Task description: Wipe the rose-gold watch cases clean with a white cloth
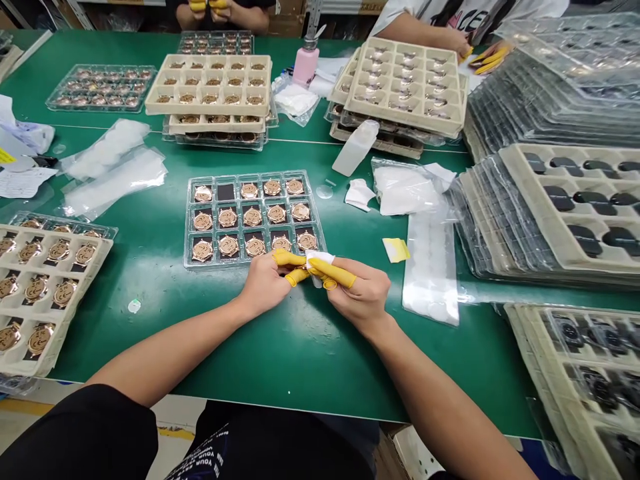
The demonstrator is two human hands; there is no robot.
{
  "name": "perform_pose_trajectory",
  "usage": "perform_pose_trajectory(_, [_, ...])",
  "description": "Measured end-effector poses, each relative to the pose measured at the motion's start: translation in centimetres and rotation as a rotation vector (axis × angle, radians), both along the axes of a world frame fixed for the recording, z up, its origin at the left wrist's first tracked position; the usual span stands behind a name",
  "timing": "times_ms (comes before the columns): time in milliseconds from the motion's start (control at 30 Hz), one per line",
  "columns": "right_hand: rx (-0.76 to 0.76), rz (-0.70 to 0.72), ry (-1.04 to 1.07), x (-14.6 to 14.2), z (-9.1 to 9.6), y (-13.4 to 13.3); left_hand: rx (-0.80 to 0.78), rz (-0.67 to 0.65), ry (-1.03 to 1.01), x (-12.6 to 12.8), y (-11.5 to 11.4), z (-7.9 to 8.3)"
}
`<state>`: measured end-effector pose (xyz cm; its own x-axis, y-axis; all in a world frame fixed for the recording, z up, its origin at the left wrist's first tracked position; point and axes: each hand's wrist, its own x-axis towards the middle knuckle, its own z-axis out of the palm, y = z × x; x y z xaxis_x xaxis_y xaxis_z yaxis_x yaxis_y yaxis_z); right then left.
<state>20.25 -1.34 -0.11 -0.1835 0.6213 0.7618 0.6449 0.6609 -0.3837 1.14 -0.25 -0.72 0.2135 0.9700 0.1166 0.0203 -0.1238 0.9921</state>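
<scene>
My left hand (270, 275), with yellow finger cots, pinches what looks like a gold-coloured watch case, mostly hidden by fingers and cloth. Against it, my right hand (357, 283), also in yellow finger cots, is closed on a white wiping cloth (320, 257). Both hands meet just above the green table, at the near right corner of a clear plastic tray (193, 261). Rose-gold watch cases (252, 215) with printed backs lie in its compartments. One compartment in the far row shows only a dark pad (225, 193).
Beige trays of watch cases (36, 289) stand at left; stacked trays (520, 193) crowd the right. Plastic bags (400, 190), a white bottle (356, 148) and a yellow-and-white scrap (396, 250) lie right of the clear tray. Two people work across the table, beyond a pink bottle (306, 65).
</scene>
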Motion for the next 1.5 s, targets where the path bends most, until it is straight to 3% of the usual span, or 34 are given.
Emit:
perform_pose_trajectory(100, [-0.045,0.001,0.049,0.5,-0.3,0.2,0.0,0.019,-0.041,0.1,0.0,-0.2])
perform_pose_trajectory(267, [-0.165,-0.062,-0.056,1.3,-0.6,0.3,0.011,0.037,-0.064,0.1,0.1,-0.4])
perform_pose_trajectory(433, [-0.195,-0.072,0.019,1.1,-0.2,0.0,-0.04,0.022,-0.103,0.1,0.1,-0.3])
perform_pose_trajectory(633, [-0.147,-0.069,0.014,0.3,-0.2,-0.4,0.368,0.115,0.22,-0.3,-0.2,-0.1])
perform_pose_trajectory(733, [-0.085,-0.025,-0.049,0.1,-0.2,-0.5,0.459,0.12,0.313,-0.4,-0.5,-0.1])
perform_pose_trajectory(833, [-0.079,-0.103,-0.097,0.4,-0.3,-0.1,0.38,0.121,0.285,-0.4,-0.6,0.2])
perform_pose_trajectory(933, [-0.279,-0.172,0.099,1.0,-0.4,0.5,0.158,0.154,0.159,-0.3,-0.4,0.4])
perform_pose_trajectory(1033, [-0.492,-0.078,0.418,1.0,-0.1,0.7,-0.015,0.152,0.027,-0.2,-0.1,0.3])
perform_pose_trajectory(1133, [-0.555,0.025,0.474,0.0,0.3,0.3,-0.041,0.101,-0.029,-0.2,0.0,0.0])
perform_pose_trajectory(1233, [-0.471,0.065,0.386,-1.2,0.5,-0.2,0.032,0.049,0.022,-0.3,-0.2,-0.1])
perform_pose_trajectory(1367, [-0.248,0.037,0.188,-1.2,0.2,-0.4,0.176,0.075,0.236,-0.5,-0.6,0.0])
perform_pose_trajectory(1500, [-0.15,-0.181,-0.107,-0.3,0.1,-0.2,0.022,0.075,0.102,-0.2,-0.6,0.0])
